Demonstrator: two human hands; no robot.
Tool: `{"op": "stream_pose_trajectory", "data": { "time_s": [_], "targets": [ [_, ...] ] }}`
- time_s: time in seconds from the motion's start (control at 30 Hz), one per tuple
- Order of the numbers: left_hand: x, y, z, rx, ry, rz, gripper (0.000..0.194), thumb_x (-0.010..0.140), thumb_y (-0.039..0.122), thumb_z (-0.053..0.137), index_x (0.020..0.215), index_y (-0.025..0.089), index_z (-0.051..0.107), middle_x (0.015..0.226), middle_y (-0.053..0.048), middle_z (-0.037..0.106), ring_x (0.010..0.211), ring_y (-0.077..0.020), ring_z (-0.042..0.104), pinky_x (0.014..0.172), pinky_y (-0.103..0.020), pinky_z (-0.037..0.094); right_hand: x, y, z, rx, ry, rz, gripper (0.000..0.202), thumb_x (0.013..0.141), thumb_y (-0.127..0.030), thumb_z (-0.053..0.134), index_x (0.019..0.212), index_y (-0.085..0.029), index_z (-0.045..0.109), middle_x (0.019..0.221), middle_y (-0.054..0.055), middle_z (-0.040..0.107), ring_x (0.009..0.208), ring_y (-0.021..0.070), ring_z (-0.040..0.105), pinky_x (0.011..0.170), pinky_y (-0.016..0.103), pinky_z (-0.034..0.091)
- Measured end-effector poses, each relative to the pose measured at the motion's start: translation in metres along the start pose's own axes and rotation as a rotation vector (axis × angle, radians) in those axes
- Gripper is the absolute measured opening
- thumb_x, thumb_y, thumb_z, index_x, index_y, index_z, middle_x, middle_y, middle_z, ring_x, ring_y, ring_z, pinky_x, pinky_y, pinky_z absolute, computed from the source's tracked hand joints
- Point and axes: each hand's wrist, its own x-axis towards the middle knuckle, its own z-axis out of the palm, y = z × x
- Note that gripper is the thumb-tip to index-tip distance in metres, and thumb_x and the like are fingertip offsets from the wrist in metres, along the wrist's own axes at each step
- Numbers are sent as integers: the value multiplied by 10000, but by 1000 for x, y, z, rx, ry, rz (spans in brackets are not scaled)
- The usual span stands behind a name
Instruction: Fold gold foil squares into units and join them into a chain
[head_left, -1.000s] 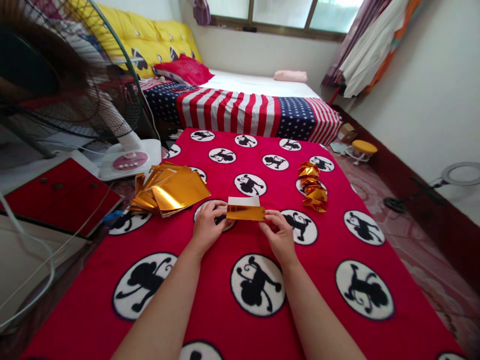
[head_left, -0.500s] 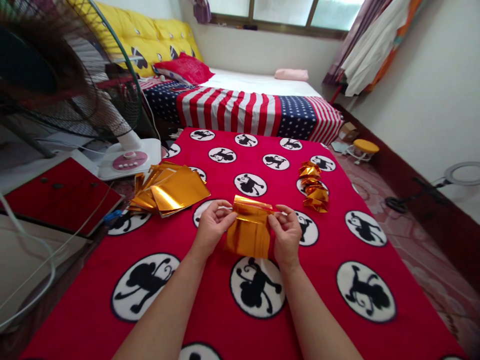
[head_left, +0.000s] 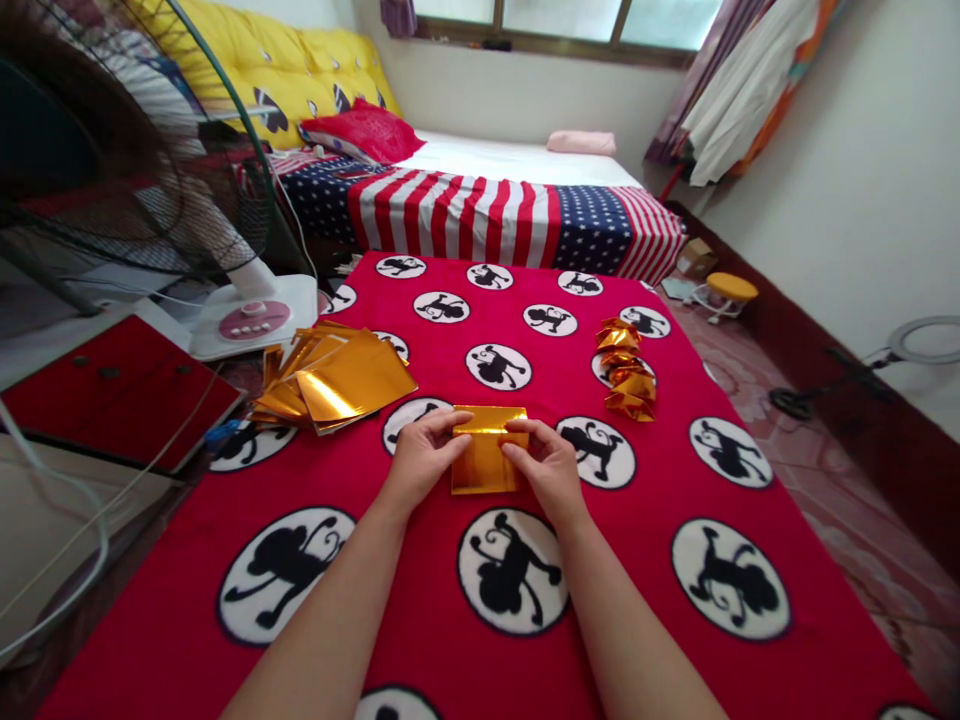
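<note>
Foil sheet (head_left: pixel 482 470) in both hands (head_left: pixel 421 460), earlier partly white, now all gold

Hands (head_left: pixel 424 457): two; gold sheet (head_left: pixel 484 472) in them: one; piled gold sheets (head_left: pixel 352 382): several, overlapping, uncountable; folded gold pieces (head_left: pixel 631 386): several, exact count unclear; fan (head_left: pixel 161 185): one; yellow stool (head_left: pixel 732 288): one

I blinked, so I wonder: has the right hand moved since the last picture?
Yes, to the left: the right hand now covers less of the monkey circle beside it.
</note>
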Motion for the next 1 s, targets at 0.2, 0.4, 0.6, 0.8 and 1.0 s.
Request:
{"op": "stream_pose_trajectory", "data": {
  "time_s": [0.2,0.4,0.6,0.8,1.0],
  "targets": [
    [0,-3,-1,67,-51,20,276,718,250,703,982,184,749,973,-69,693,871,-190,637,752,-282,520,1,1,0,-102,26,-47,271,756,-292,716,1017,-219,719,1002,50,724,921,206,679,809,329,557],
    [-1,-2,-1,81,-49,49,246,737,235,710,974,184,750,960,-68,682,862,-186,641,742,-278,511,0,-3,1,-119,35,-66,180,767,-285,702,930,-221,744,951,34,733,885,199,679,827,328,538],
    [-2,2,-1,84,-57,105,162,802,283,685,913,194,762,873,-56,679,809,-177,631,698,-272,490,1,2,-1,-62,31,-57,164,798,-322,697,928,-234,743,915,25,725,853,191,666,779,309,527],
    [-1,0,1,99,-22,149,124,809,280,687,810,184,765,854,-58,675,802,-172,624,695,-267,482,2,0,-1,-62,53,-120,105,800,-313,697,823,-218,735,939,36,698,906,195,649,840,321,504],
    [-1,-1,0,75,-29,147,136,812,285,688,780,168,750,848,-61,698,799,-167,636,710,-259,488,2,-4,1,69,113,-27,157,706,-307,782,743,-197,677,795,7,666,748,155,613,715,273,495]
  ]
}}
